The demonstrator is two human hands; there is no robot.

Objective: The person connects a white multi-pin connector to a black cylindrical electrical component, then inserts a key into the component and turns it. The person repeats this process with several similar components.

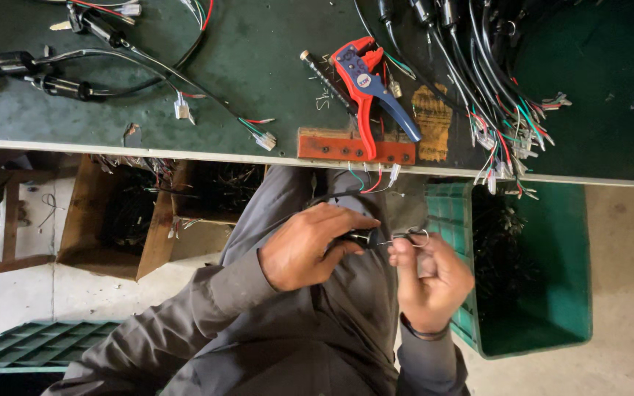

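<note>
Gripping black switch (361, 237) between hands: left hand (310, 246) clamped on it, right hand (431, 275) pinching its wire (405, 236) (over lap).

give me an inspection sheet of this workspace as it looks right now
surface: dark green bench top, scuffed, with an orange drilled strip at its front edge
job's things: small black part with a thin wire and metal ring
clutter: red and blue wire stripper lying on the bench
grippers: left hand closed on the black part; right hand pinching the wire between its fingers
cables: black harness bundle with coloured ends at the bench's right; black switch cables at its left
surroundings: green plastic crate beside the person; wooden box of wires under the bench; concrete floor
</note>
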